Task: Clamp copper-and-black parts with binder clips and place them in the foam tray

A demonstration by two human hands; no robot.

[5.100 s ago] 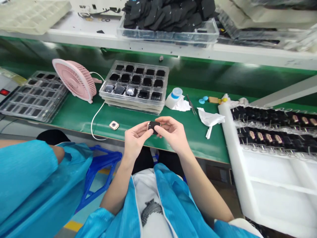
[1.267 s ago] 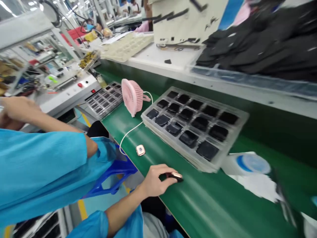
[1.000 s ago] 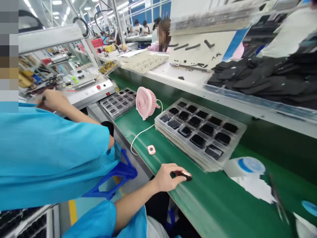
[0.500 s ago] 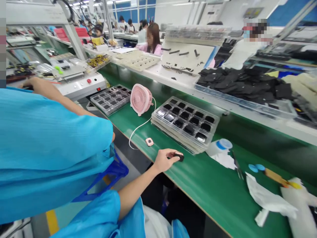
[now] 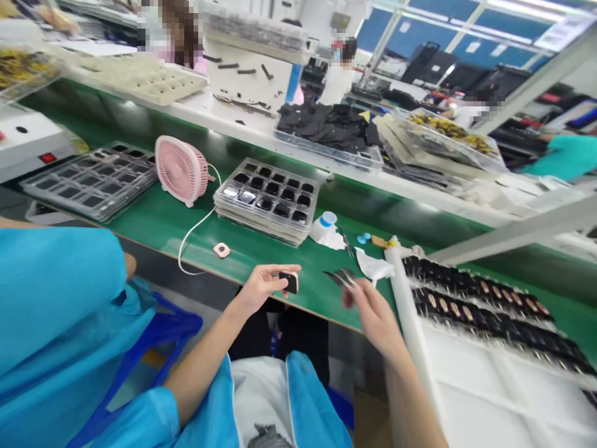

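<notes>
Rose-gold trim is edging the black case (image 5: 293, 282) that the left hand (image 5: 261, 289) is gripping, thumb pressing its dark face and a finger stretching along the top. The case is sitting above the green bench (image 5: 161, 233), near the front edge, so a slackening thumb would be risking a drop onto the lap or floor.

Over to the right, the right hand (image 5: 375, 310) is grasping a blurred piece (image 5: 344, 278), dark and silvery, pointing toward the case but staying apart from it. What it is, the blur is hiding. If its ends are as hard as they are looking, a careless meeting would be inviting a scratch on the black face, and poor aim would be the likeliest cause.

Back on the bench, a loose case (image 5: 221, 250) is lying near the white cable (image 5: 192, 231), which is bowing toward the front edge from beside the fan (image 5: 180, 171). Anyone snagging that loop would be endangering both the fan and the loose case. Beyond it, a co-worker's blue sleeve (image 5: 56, 286) is filling the left side; a bump from there would be threatening the left hand's pinch.
</notes>
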